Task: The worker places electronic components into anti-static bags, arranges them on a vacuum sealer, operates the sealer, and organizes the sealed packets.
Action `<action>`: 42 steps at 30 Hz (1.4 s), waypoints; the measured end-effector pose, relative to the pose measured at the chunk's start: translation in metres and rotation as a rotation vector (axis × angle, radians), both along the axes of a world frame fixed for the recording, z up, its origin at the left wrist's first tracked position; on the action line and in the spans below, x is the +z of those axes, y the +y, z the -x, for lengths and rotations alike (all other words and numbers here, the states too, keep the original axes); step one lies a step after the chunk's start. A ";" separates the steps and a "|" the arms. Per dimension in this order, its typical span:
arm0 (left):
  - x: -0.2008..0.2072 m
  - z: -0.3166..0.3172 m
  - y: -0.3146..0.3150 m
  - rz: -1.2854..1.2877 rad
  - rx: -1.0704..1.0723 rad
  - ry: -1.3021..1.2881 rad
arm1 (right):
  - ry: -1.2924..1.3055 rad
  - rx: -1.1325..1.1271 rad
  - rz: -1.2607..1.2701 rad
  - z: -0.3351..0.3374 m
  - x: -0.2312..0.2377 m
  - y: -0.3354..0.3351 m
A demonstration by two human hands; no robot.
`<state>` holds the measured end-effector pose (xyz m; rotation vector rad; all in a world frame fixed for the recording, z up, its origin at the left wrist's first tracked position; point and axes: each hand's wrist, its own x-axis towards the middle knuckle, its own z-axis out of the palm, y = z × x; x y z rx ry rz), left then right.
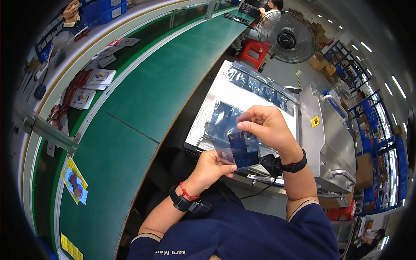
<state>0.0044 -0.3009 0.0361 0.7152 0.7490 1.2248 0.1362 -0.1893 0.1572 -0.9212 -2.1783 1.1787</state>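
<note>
Clear pouch [226, 132], aslant, pinched lower-left by your left hand [208, 171], upper-right by right hand [269, 129], over near edge of white bed [201, 122].

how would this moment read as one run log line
left hand: pinching clear plastic near lower edge | right hand: pinching its upper part | beneath: white machine bed | left side: green table

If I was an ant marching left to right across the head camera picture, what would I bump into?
Yellow card with a brown picture → left hand → right hand → yellow warning sticker → blue shelving.
</note>
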 end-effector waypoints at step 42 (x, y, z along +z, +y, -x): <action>-0.002 0.002 0.004 -0.105 0.314 0.137 | 0.101 -0.012 0.464 -0.043 -0.051 -0.035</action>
